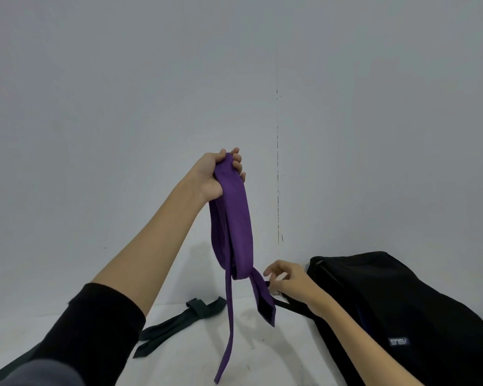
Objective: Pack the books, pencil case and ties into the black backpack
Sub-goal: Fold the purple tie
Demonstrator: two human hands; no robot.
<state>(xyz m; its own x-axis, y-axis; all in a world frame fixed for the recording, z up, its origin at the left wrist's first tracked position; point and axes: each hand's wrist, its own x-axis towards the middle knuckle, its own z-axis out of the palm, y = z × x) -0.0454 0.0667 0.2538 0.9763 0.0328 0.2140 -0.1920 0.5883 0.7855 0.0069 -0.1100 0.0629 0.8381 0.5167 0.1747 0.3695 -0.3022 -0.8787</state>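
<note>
Left hand (219, 174) grips the purple tie (232, 232) aloft at 12 o'clock, right hand (287, 280) loosely spread beside the black backpack (402, 307) at 4 o'clock; gather trailing ends before insertion.

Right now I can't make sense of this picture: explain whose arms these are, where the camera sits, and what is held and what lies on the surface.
There is no machine here. One camera is worn on a person's head and looks forward and down, so the two arms reaching in are that person's own. The left hand is raised and grips a folded purple tie, whose ends dangle down. The right hand is lower, fingers loosely bent, at the opening end of the black backpack, which lies on the white surface; whether it holds anything there is unclear. A dark green tie lies on that surface, untouched. A plain grey wall fills the background.
</note>
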